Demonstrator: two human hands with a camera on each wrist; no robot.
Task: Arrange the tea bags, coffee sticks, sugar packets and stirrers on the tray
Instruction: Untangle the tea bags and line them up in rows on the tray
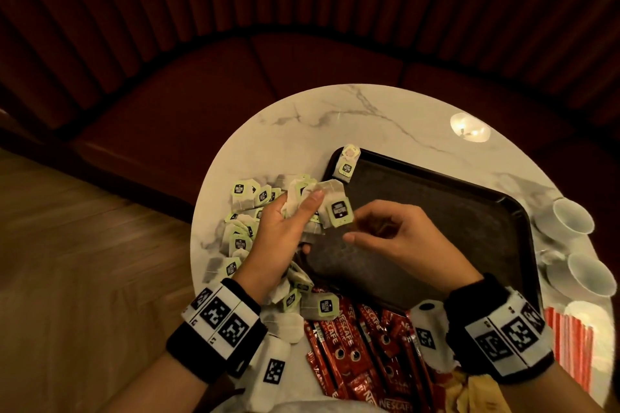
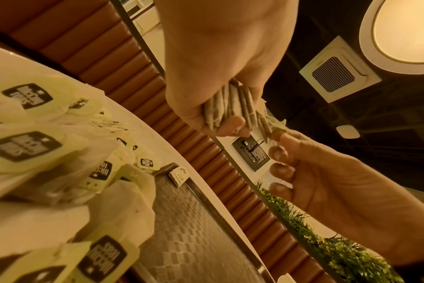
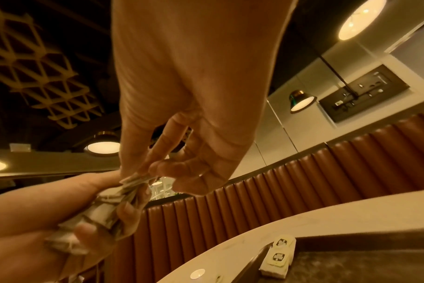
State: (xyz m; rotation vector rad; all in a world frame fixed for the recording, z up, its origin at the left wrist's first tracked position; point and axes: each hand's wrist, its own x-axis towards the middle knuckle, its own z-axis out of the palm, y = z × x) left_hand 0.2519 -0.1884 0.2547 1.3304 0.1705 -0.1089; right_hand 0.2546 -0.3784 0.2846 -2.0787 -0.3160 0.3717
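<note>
Clenched in the left hand (image 1: 285,231) is a fanned bundle of pale paper tea bags with green-and-black tags (image 1: 322,208), thumb on top and fingers curled beneath, raised over the near-left corner of the dark rectangular textured tray (image 1: 436,211). The right hand (image 1: 399,238) meets it from the tray side; its thumb and forefinger pinch the edge of the bundle, apparently to peel one bag free or square the stack, while the other fingers hang loosely curled. Holding many bags at once probably lets the person deal them out in a row. Two tea bags already placed (image 1: 347,164) lean against the tray's far-left corner rim, likely the start of that row. A loose heap of matching tea bags (image 1: 241,228) covers the left edge of the round white marble desk (image 1: 335,117). Red foil coffee sticks (image 1: 352,345) lie scattered along the desk's near edge, red-and-white striped stirrers (image 1: 570,342) at its near-right edge, and white cups (image 1: 570,218) along its right edge. Sugar packets cannot be identified with confidence
</note>
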